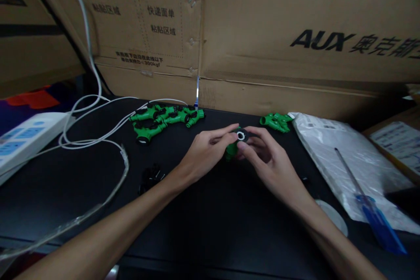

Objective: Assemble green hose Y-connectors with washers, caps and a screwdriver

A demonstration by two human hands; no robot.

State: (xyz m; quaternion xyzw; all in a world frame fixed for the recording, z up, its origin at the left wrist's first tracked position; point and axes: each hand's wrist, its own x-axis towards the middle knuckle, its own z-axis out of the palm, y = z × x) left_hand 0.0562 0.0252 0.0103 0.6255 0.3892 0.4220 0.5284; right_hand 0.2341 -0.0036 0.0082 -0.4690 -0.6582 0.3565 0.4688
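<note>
Near the middle of the black table, my left hand (pixel 210 148) and my right hand (pixel 267 153) both grip one green hose splitter (pixel 231 151). Its black collar with a white ring inside (pixel 241 135) faces up toward me. The left thumb presses beside that ring, while the right thumb and fingers close round the collar from the other side. Much of the green body is hidden by the fingers. Beyond my left hand lies a cluster of green splitters with black parts (pixel 147 131). Further back on the right sits a small pile of green pieces (pixel 276 121).
Cardboard boxes (pixel 256 65) wall off the back. A white power strip (pixel 33 135) and looping white cable (pixel 88 35) occupy the left. Small black parts (pixel 151 177) lie near my left forearm. At right, a blue-handled screwdriver (pixel 377 218) rests on a white plastic bag (pixel 331 140), near a pale disc (pixel 333 217).
</note>
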